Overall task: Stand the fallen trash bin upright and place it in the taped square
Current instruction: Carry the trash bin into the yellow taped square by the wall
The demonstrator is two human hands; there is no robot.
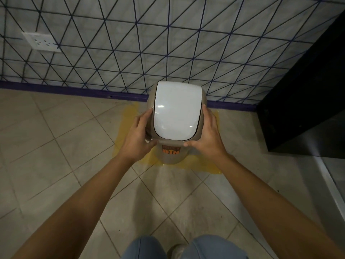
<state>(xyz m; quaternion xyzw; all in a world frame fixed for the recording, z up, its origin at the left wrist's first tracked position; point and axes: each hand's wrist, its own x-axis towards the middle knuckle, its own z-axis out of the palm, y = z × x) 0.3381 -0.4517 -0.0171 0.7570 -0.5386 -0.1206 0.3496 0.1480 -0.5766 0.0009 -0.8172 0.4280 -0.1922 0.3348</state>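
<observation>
The trash bin (170, 157) is a beige bin with a white swing lid (177, 113) and an orange "BIN" label. It stands upright on the floor, its base within the yellow taped square (203, 165) near the wall. My left hand (137, 136) grips the lid's left side, fingers along the rim and thumb under the front edge. My right hand (209, 136) holds the right side the same way. The bin's base and most of the square's inside are hidden under the lid and my hands.
A wall (130, 53) with a dark triangular line pattern and a purple baseboard (56, 88) runs just behind the bin. A white wall socket (42, 42) sits at upper left. A black cabinet (306, 100) stands to the right. Beige floor tiles (56, 146) spread left and toward me.
</observation>
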